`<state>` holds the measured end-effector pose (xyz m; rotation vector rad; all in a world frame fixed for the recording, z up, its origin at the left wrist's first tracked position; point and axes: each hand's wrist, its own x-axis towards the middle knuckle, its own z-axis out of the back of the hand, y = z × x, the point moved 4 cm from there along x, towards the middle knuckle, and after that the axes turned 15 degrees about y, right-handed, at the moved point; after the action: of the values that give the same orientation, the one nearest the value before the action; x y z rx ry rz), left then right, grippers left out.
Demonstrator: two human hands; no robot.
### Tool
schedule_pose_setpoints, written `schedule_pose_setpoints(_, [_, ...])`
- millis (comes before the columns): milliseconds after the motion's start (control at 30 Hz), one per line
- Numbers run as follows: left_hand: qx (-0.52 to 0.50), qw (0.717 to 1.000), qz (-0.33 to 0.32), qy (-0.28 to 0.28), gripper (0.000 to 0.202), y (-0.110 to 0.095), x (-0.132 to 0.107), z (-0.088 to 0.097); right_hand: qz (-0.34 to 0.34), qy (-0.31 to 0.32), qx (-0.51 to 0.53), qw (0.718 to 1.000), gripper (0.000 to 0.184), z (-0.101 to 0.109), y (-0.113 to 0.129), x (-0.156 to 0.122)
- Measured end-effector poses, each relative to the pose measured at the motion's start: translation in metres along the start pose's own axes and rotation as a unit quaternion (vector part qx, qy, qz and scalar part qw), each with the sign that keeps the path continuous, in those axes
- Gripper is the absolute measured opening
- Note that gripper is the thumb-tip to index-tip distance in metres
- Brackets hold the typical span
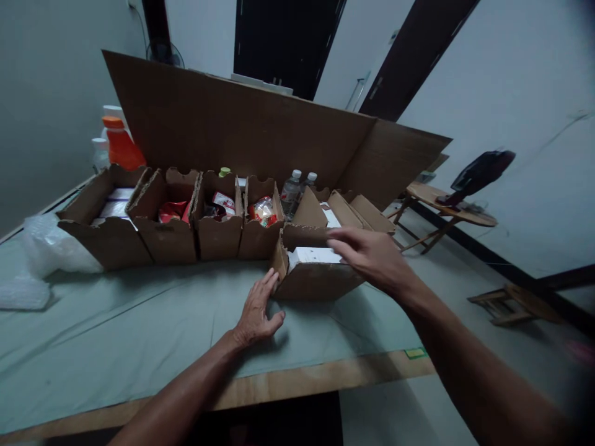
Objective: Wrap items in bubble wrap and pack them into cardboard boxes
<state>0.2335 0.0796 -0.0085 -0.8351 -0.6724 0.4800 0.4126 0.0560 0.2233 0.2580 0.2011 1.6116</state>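
A brown cardboard bin [320,282] stands near the table's front, with a white box [316,254] inside it. My left hand [259,310] rests beside its left end, fingers stretched out and fingertips against the cardboard, thumb apart. Over the bin's right end reaches my right hand [372,254]. Its thumb and forefinger point left above the white box, a little apart and slightly blurred; nothing shows between them. Whether they touch the white box I cannot tell. Its other fingers are hidden.
Behind is a row of bins with white cartons [116,203], a red packet [173,212] and snack packets [263,212]. A tall cardboard panel [242,121] backs them. Water bottles [290,189], an orange bottle [121,142] and bubble wrap [51,244] stand around. Right: a folding table [446,204].
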Motion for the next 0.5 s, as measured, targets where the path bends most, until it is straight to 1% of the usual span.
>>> schedule_pose_setpoints(33, [0.000,1.000,0.000,-0.001,0.085,0.000,-0.001,0.001,-0.023,-0.070,0.040,0.997,0.025,0.006,-0.017,-0.025])
schedule_pose_setpoints(67, [-0.002,1.000,-0.001,-0.002,0.085,0.000,-0.002,0.002,-0.053,-0.138,0.068,0.987,0.026,0.008,-0.037,-0.050])
schedule_pose_setpoints(133, [-0.010,1.000,-0.002,-0.008,0.085,-0.001,-0.003,0.002,-0.128,-0.225,0.127,0.958,0.028,-0.003,-0.081,-0.093])
schedule_pose_setpoints(167, [-0.016,1.000,-0.001,-0.013,0.086,-0.002,-0.004,0.002,-0.157,-0.243,0.163,0.943,0.030,-0.014,-0.102,-0.108])
schedule_pose_setpoints(200, [-0.025,1.000,0.004,-0.018,0.086,-0.003,-0.004,0.002,-0.173,-0.240,0.194,0.935,0.033,-0.028,-0.121,-0.117])
schedule_pose_setpoints(233, [-0.033,0.999,0.014,-0.024,0.087,-0.004,-0.004,0.001,-0.179,-0.222,0.227,0.931,0.039,-0.042,-0.136,-0.119])
schedule_pose_setpoints(300, [-0.046,0.997,0.046,-0.033,0.089,-0.006,0.000,-0.003,-0.159,-0.167,0.285,0.930,0.053,-0.070,-0.153,-0.110])
schedule_pose_setpoints(333, [-0.051,0.996,0.060,-0.036,0.091,-0.008,0.003,-0.005,-0.139,-0.141,0.311,0.929,0.059,-0.082,-0.157,-0.100])
schedule_pose_setpoints(400, [-0.061,0.994,0.080,-0.039,0.094,-0.012,0.015,-0.009,-0.106,-0.107,0.348,0.925,0.065,-0.098,-0.156,-0.077])
schedule_pose_setpoints(467, [-0.081,0.992,0.087,-0.042,0.098,-0.017,0.030,-0.012,-0.101,-0.095,0.362,0.922,0.064,-0.107,-0.154,-0.061])
schedule_pose_setpoints(500, [-0.093,0.991,0.087,-0.047,0.099,-0.019,0.036,-0.013,-0.106,-0.094,0.363,0.921,0.063,-0.111,-0.153,-0.057])
